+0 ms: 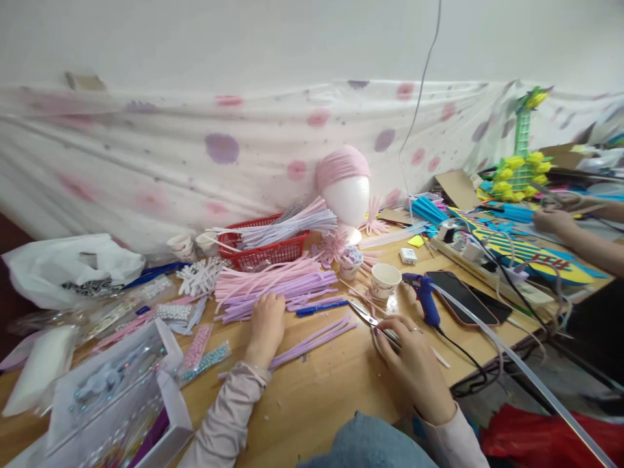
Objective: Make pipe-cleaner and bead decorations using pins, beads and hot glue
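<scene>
Near the wooden bench's (302,406) front edge, the right hand (414,357) grips silver metal scissors (364,314); the left hand (267,325) touches long lilac fuzzy stems (312,283) (whether gripping, I cannot tell).

No text, number or brand can be read for certain. Small reddish print stands on the paper cup (180,246) at the far left of the tabletop (312,416), too blurred to make out. The paper cup (386,281) right of the middle seems to carry faint print too. On the white plastic bag (63,260) at the left, a dark, striped marking shows, its shapes unclear.
</scene>
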### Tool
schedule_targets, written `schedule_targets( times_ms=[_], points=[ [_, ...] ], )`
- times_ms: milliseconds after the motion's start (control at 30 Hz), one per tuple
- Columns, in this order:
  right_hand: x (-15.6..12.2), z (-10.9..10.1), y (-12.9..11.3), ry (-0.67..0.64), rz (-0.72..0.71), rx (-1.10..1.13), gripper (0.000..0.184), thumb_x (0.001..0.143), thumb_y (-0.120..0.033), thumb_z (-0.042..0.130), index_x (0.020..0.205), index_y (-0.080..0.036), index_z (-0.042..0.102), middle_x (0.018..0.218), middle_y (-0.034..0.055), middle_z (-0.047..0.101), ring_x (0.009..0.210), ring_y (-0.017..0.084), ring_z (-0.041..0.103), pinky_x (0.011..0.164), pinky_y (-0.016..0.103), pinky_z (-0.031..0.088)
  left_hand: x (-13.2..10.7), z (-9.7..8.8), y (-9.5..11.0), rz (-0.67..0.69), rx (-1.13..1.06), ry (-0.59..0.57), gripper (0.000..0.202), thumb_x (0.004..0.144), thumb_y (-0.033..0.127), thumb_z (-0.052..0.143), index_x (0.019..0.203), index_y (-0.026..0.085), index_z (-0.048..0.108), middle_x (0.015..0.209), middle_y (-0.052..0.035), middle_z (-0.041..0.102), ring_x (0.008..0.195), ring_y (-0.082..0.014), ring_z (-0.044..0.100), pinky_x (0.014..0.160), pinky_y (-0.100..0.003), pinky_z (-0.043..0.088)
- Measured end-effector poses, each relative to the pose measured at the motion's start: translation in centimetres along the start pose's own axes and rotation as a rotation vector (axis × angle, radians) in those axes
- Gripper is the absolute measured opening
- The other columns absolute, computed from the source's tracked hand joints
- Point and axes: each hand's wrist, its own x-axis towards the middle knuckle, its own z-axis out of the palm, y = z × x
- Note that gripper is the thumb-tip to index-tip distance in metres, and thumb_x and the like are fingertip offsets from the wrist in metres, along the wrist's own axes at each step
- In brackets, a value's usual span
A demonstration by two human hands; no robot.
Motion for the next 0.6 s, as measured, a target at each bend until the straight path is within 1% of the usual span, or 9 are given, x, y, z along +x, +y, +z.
schedule_targets(
  times_ms=[67,167,233,300,367,433,467,533,600],
  points=[
    [0.1,-0.2,-0.5,0.044,0.001,0.074,0.015,0.087,-0.029,0.049,0.086,-0.02,0.06,0.096,0.0104,0.065,0.092,0.026,0.06,0.081,0.038,0.044,-0.2,-0.1,-0.3,-0.002,-0.001,0.036,0.024,0.088,0.005,0.042,0.088,0.014,0.064,0.096,-0.0128,0.067,0.097,-0.0278,0.061,0.082,-0.038,0.044],
    [0.5,-0.1,-1.7,0.046,0.053,0.202,0.016,0.088,-0.032,0.051,0.086,-0.02,0.06,0.085,0.007,0.064,0.079,0.022,0.06,0.071,0.034,0.044,-0.4,-0.9,-0.7,0.018,-0.034,0.097,0.022,0.089,0.004,0.042,0.091,0.014,0.061,0.094,-0.0113,0.067,0.094,-0.027,0.061,0.083,-0.039,0.043],
    [0.9,0.5,-2.7,-0.041,0.091,0.327,0.02,0.089,-0.037,0.052,0.087,-0.019,0.061,0.076,0.0042,0.061,0.068,0.019,0.056,0.063,0.031,0.042,-0.5,-1.7,-0.4,0.048,-0.068,0.139,0.02,0.09,0.005,0.042,0.092,0.015,0.059,0.091,-0.0096,0.067,0.091,-0.026,0.061,0.083,-0.039,0.043],
    [1.5,1.4,-3.9,-0.157,0.116,0.522,0.024,0.088,-0.041,0.055,0.092,-0.019,0.062,0.07,0.0016,0.058,0.063,0.016,0.053,0.059,0.029,0.04,-0.7,-2.6,0.3,0.088,-0.105,0.178,0.017,0.092,0.008,0.043,0.093,0.016,0.058,0.091,-0.0073,0.067,0.091,-0.0242,0.06,0.084,-0.037,0.043],
    [2.2,2.3,-5.1,-0.25,0.147,0.777,0.032,0.085,-0.044,0.061,0.103,-0.018,0.061,0.067,-0.0017,0.053,0.059,0.014,0.049,0.054,0.026,0.038,-1.1,-3.4,1.5,0.174,-0.184,0.239,0.014,0.093,0.01,0.045,0.093,0.017,0.057,0.09,-0.0052,0.066,0.089,-0.0223,0.058,0.083,-0.035,0.043],
    [2.9,3.2,-6.2,-0.333,0.193,1.037,0.044,0.08,-0.043,0.069,0.115,-0.02,0.057,0.066,-0.0041,0.051,0.055,0.011,0.046,0.051,0.024,0.036,-1.8,-4.1,2.8,0.298,-0.292,0.311,0.013,0.093,0.01,0.046,0.091,0.018,0.056,0.088,-0.004,0.064,0.086,-0.0214,0.057,0.081,-0.035,0.043],
    [3.1,3.5,-6.6,-0.359,0.217,1.154,0.048,0.078,-0.042,0.071,0.117,-0.021,0.056,0.066,-0.0046,0.052,0.054,0.01,0.045,0.05,0.023,0.035,-2.1,-4.3,3.3,0.363,-0.335,0.337,0.013,0.093,0.011,0.046,0.089,0.018,0.055,0.086,-0.0038,0.064,0.084,-0.0214,0.057,0.079,-0.035,0.044],
    [3.3,4.1,-7.1,-0.372,0.258,1.338,0.045,0.076,-0.041,0.074,0.114,-0.021,0.059,0.066,-0.0047,0.054,0.051,0.007,0.043,0.049,0.021,0.033,-2.9,-4.7,4.1,0.454,-0.371,0.35,0.014,0.094,0.012,0.044,0.088,0.018,0.055,0.084,-0.0039,0.062,0.081,-0.0215,0.055,0.077,-0.036,0.044],
    [3.2,4.6,-7.2,-0.328,0.296,1.454,0.037,0.074,-0.041,0.076,0.103,-0.02,0.064,0.064,-0.0045,0.054,0.049,0.006,0.043,0.048,0.02,0.031,-3.4,-4.8,4.5,0.495,-0.378,0.346,0.014,0.094,0.012,0.043,0.089,0.017,0.055,0.085,-0.0043,0.062,0.081,-0.0215,0.054,0.076,-0.036,0.044]
  ],
)
